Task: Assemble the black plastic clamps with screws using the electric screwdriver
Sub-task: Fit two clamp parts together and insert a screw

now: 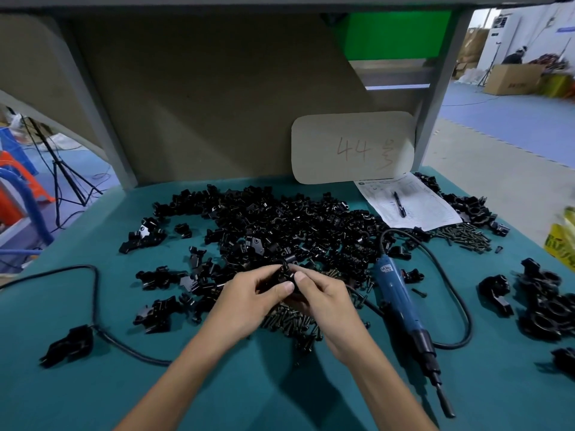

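Both hands met at mid tabletop (280, 387), just near of the big pile. Left hand (249, 295) had fingers curled, thumb and forefinger pinching a black clamp piece (284, 270). Right hand (325, 298) also curled, thumb pressed on the same clamp piece from the right. Piece was mostly hidden by the fingers, so its exact shape and whether a screw sat in it could not be told.

The electric screwdriver (401, 293), blue body, lay flat on the tabletop just right of the right hand, held by neither hand, black bit end pointing near-right. Its black cable (463, 303) looped round on the right side.

A large heap of loose black clamp parts (280, 219) spread across the far-middle tabletop, with smaller clusters straggling to the left. A scatter of dark screws (292, 321) lay under and near of the hands. A second batch of screws (466, 236) sat far right, near the paper.

A group of black clamps (547, 309) sat at the right edge. A printed sheet (413, 209) with a pen (399, 204) on it lay far right. A cardboard card marked "44" (353, 147) leaned against the back panel. Another black cord (93, 290) ran along the left side to a black plug block (70, 343). A yellow bag (563, 244), blurred, showed at the right edge.
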Demonstrator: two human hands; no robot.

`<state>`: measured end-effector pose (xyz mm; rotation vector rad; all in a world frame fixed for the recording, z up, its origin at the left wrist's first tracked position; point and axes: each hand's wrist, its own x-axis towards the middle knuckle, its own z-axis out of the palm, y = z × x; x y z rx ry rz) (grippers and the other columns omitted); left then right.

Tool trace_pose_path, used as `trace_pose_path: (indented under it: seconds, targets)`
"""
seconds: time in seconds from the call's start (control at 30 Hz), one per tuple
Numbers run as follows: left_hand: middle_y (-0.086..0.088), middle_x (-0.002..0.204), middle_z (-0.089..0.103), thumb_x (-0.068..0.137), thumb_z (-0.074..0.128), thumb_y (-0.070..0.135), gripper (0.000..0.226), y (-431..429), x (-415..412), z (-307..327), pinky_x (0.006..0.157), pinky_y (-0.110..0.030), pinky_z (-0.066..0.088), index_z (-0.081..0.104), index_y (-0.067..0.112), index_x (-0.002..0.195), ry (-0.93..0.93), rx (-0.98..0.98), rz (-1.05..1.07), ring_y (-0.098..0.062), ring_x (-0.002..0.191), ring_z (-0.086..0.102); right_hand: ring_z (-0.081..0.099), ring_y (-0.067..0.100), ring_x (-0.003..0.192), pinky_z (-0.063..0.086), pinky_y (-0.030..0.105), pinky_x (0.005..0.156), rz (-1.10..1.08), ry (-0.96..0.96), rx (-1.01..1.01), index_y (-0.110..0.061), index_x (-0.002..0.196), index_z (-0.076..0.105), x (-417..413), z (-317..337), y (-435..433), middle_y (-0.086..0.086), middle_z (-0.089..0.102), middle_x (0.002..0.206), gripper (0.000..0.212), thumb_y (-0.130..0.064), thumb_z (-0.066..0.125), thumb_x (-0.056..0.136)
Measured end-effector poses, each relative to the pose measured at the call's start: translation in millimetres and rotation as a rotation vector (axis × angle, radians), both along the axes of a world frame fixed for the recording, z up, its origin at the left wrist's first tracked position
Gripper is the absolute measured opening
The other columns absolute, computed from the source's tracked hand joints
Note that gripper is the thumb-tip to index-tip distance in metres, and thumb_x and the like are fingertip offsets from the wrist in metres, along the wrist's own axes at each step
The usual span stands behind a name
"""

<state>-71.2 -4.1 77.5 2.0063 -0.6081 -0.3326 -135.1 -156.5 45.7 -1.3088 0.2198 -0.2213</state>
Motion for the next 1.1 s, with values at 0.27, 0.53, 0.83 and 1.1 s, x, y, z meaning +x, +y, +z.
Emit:
trace_pose_path:
  seconds: [0.27,0.53,0.83,1.1]
  targets:
    - [0.022,0.116,0.057,0.093,0.041,0.069,0.055,2,-9,3,0.091,-0.012,0.041,0.033,0.058,0.146,-0.230,0.163,-0.018,0.011,0.106,0.051,0.075,0.022,0.099,0.059,0.026,0.081,0.019,-0.020,0.157,-0.021,0.108,0.079,-6,12,-5,0.007,0.077,0.110,0.021,-0.007,0.069,0.096]
    - [0.031,0.104,0.049,0.090,0.043,0.071,0.053,4,-13,19,0.082,-0.012,0.038,0.038,0.060,0.142,-0.285,0.063,-0.058,0.008,0.106,0.052,0.074,0.017,0.090,0.060,0.029,0.082,0.110,-0.083,0.316,-0.018,0.104,0.080,-19,31,-12,0.003,0.076,0.096,0.023,-0.014,0.078,0.082]
    - [0.028,0.129,0.055,0.095,0.047,0.061,0.044,7,-29,45,0.100,-0.018,0.041,0.042,0.057,0.138,-0.409,-0.009,-0.074,0.008,0.125,0.048,0.073,0.017,0.092,0.059,0.028,0.082,0.163,-0.166,0.305,-0.017,0.101,0.077,-32,60,-10,0.004,0.075,0.101,0.027,-0.018,0.087,0.076]
    - [0.029,0.130,0.055,0.098,0.045,0.059,0.042,9,-34,60,0.097,-0.018,0.043,0.040,0.055,0.139,-0.462,-0.007,-0.108,0.006,0.124,0.050,0.074,0.020,0.094,0.060,0.030,0.082,0.172,-0.243,0.292,-0.018,0.095,0.077,-38,78,-8,0.006,0.076,0.103,0.020,-0.015,0.084,0.076]
